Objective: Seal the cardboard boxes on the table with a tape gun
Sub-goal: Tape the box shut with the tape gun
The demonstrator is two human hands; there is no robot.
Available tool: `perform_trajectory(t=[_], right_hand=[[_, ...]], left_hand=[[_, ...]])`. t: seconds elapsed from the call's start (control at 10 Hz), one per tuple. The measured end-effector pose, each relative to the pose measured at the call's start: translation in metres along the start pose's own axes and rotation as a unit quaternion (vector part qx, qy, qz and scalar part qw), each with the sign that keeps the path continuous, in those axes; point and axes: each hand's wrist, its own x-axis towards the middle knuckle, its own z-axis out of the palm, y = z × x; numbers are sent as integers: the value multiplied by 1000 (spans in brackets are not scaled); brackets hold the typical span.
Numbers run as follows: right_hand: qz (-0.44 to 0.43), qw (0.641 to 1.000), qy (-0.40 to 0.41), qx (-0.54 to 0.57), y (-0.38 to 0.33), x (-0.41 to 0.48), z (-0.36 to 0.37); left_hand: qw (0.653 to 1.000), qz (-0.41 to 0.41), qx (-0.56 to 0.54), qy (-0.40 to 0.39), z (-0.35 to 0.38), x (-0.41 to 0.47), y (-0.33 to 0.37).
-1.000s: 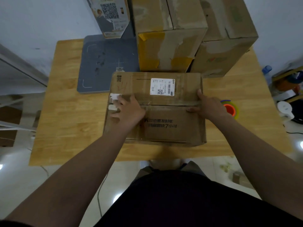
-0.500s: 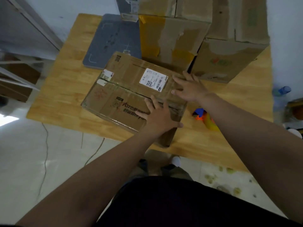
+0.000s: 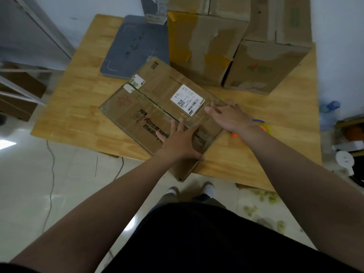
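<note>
At the far left of the wooden surface point(image 3: 74, 99) lies a flat grey mat point(image 3: 132, 48), its near corner just beside the far corner of the cardboard box point(image 3: 141, 113).

This box lies flat near the middle of the surface, turned at an angle to the surface's edges. Its long axis runs from the far left toward the near right, and the seam between its two top flaps follows the same line. The near right corner juts out past the front edge of the surface. A white shipping label point(image 3: 187, 100) sits on the far flap, and two smaller white stickers lie at the far-left end.

The left hand point(image 3: 180, 141) presses flat on the near flap at the box's near-right end, fingers straight and spread wide, holding nothing. The right hand point(image 3: 226, 115) lies on the far flap just right of the label, fingers straight and pointing left along the top, also holding nothing.

Behind the right wrist, on the surface just beside the box, the tape gun point(image 3: 265, 126) shows only as bits of orange, purple and yellow; how it points cannot be told.

At the back stand two tall worn boxes, one with yellow tape point(image 3: 204, 46) and one further right point(image 3: 271, 64), touching side by side.
</note>
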Motion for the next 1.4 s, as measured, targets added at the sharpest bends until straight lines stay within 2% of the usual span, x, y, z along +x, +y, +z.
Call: perform_trajectory(t=[0.1,0.3,0.4,0.6,0.7,0.9,1.2,1.3,1.4], right_hand=[[5,999,19,-31,-4,-19,19],[69,992,61,-83,2,-37,75],[158,978,103,91,-6,-68,91],[168,976,133,45,10,-91,117],[174,975,119,74,14,-91,112],[159,971,155,87,18,-97,103],[161,973,137,93,56,-85,76],[157,975,136,81,70,-79,67],[187,961,183,93,84,-81,55]], left_hand=[[999,35,25,-7,5,-12,-15],[987,119,104,-39,8,-21,-38],[974,175,136,-51,5,-26,-48],[944,266,180,-73,-18,-12,-51],[942,284,161,-77,-25,-3,-49],[943,300,129,-70,-21,11,-47],[951,292,78,-64,-16,15,-14],[954,278,100,-51,-21,15,0],[961,268,61,1,-35,20,20]])
